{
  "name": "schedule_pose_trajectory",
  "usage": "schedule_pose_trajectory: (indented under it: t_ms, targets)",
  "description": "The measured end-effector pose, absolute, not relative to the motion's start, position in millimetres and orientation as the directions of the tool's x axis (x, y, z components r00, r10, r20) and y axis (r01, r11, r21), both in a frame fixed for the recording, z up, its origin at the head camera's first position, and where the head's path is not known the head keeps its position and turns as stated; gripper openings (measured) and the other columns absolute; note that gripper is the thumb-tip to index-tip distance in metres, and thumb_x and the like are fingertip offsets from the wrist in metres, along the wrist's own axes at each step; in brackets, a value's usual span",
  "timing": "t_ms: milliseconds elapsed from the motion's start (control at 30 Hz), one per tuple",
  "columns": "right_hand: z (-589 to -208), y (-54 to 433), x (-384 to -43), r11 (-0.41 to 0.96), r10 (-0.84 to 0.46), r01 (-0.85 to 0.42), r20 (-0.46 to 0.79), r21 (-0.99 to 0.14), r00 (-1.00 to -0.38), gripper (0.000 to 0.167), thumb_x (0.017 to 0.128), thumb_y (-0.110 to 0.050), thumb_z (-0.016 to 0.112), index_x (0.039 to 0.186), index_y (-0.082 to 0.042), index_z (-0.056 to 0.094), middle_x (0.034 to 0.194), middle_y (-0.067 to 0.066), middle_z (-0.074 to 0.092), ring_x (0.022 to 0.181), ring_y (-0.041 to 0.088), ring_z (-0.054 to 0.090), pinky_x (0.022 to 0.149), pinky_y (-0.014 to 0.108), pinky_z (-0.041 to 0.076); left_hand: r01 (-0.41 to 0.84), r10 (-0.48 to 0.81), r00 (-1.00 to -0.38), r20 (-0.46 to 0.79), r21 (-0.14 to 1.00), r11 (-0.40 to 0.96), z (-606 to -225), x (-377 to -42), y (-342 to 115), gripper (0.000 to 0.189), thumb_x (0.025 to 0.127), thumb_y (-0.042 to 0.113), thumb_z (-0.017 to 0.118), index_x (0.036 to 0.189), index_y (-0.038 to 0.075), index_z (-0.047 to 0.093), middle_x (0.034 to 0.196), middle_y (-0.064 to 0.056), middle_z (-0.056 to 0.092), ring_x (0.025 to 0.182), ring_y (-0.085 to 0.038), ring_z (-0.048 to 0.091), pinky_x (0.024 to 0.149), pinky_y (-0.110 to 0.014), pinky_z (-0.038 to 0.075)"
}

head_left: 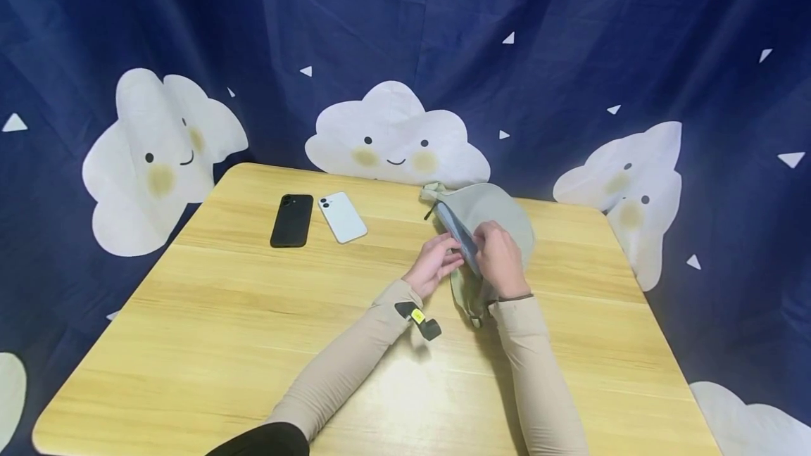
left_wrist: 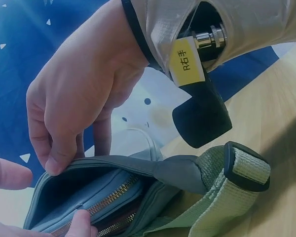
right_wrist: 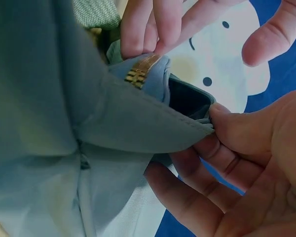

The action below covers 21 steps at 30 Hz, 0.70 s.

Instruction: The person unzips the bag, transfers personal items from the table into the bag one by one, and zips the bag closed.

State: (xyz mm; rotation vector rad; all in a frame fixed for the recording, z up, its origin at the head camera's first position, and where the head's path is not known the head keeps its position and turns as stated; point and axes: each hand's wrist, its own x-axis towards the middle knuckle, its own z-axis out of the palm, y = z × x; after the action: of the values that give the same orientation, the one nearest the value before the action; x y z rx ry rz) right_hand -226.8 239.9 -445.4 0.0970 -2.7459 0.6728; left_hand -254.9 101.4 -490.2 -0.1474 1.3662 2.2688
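Observation:
A grey-green sling bag (head_left: pixel 497 206) lies toward the back right of the table, its zip opening spread. Inside sits a blue pouch (left_wrist: pixel 99 191) with brass zips, one end of it level with the opening in the right wrist view. My right hand (head_left: pixel 500 259) pinches the rim of the opening between thumb and fingers (right_wrist: pixel 232 163). At the other side of the opening, my left hand (head_left: pixel 434 264) touches the pouch with its fingertips (right_wrist: pixel 167 29), its thumb held apart. How deep the pouch reaches is hidden by the bag.
A black phone (head_left: pixel 291 220) and a white phone (head_left: pixel 343 217) lie face down side by side at the back left of the wooden table (head_left: pixel 285 343). The bag's webbing strap (left_wrist: pixel 207 212) with a black buckle trails beside it. A blue cloud-patterned curtain (head_left: pixel 380 20) hangs behind.

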Motion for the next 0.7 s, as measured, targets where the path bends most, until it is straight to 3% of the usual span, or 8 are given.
schedule_pose_trajectory:
  t_ms: [100, 333, 533, 700]
  targets:
    - [-445.0, 239.4, -227.3, 0.885, 0.006, -0.137, 0.307, -0.445, -0.952, 0.006, 0.097, 0.0, 0.063, 0.096, 0.001, 0.069, 0.099, 0.017, 0.07, 0.09, 0.037, 0.069, 0.076, 0.053, 0.058, -0.466, 0.358, -0.872, -0.335, 0.795, -0.389, -490.8, -255.8, 100.6, 0.071, 0.092, 0.01, 0.06, 0.158, 0.001, 0.035, 0.124, -0.015, 0.059, 0.099, -0.016, 0.06, 0.117, -0.039, 0.05]
    - [-446.7, 240.1, -228.0, 0.885, 0.011, -0.132, 0.304, -0.446, -0.953, 0.006, 0.097, -0.002, 0.063, 0.096, 0.001, 0.069, 0.1, 0.017, 0.071, 0.095, 0.039, 0.07, 0.08, 0.055, 0.058, -0.47, 0.378, -0.865, -0.33, 0.796, -0.382, -489.8, -254.5, 99.8, 0.06, 0.095, 0.013, 0.059, 0.151, -0.001, 0.042, 0.118, -0.006, 0.057, 0.098, -0.014, 0.061, 0.118, -0.041, 0.048]
    - [-445.8, 241.8, -227.7, 0.882, 0.012, -0.13, 0.296, -0.453, -0.955, 0.006, 0.097, -0.001, 0.063, 0.096, 0.002, 0.069, 0.1, 0.019, 0.071, 0.097, 0.041, 0.069, 0.081, 0.057, 0.057, -0.474, 0.393, -0.862, -0.319, 0.783, -0.404, -489.2, -251.7, 100.9, 0.064, 0.097, 0.013, 0.055, 0.156, -0.001, 0.034, 0.136, -0.014, 0.053, 0.108, -0.019, 0.06, 0.122, -0.042, 0.043]
    - [-444.5, 242.3, -227.8, 0.875, 0.017, -0.134, 0.306, -0.465, -0.952, 0.006, 0.097, 0.0, 0.064, 0.096, 0.003, 0.068, 0.1, 0.021, 0.071, 0.097, 0.042, 0.068, 0.083, 0.057, 0.057, -0.49, 0.405, -0.854, -0.328, 0.769, -0.41, -488.3, -249.6, 102.1, 0.037, 0.098, 0.012, 0.052, 0.132, -0.004, 0.051, 0.132, -0.018, 0.051, 0.107, -0.021, 0.059, 0.122, -0.042, 0.043]
